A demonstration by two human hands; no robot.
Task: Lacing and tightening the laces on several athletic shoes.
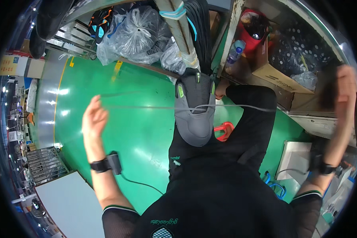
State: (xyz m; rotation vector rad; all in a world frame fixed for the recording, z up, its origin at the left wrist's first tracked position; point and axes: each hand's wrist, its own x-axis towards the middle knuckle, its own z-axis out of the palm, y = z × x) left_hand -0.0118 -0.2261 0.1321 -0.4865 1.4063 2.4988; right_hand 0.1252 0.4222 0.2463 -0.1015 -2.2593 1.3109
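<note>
A dark grey shoe (195, 129) with bright green side patches sits upright, toe toward me, between my lap and an upright post. A thin grey shoelace (150, 107) crosses its front, pulled out nearly straight to the left and trailing right over my knee. My left hand (95, 118) is raised at the left, fingers pinched at the lace's left end, where a short blurred length also shows. Far out to the right, my right hand (345, 87) is lifted beside the shelf and smeared by motion; whether it holds anything is unclear.
Clear plastic bags (137, 33) lie on a rack behind the post (178, 29), near a bundle of black laces (198, 31). A shelf at right holds a cardboard box (279, 79), a red container (252, 33) and a bottle (235, 52). A red object (225, 131) is by my leg.
</note>
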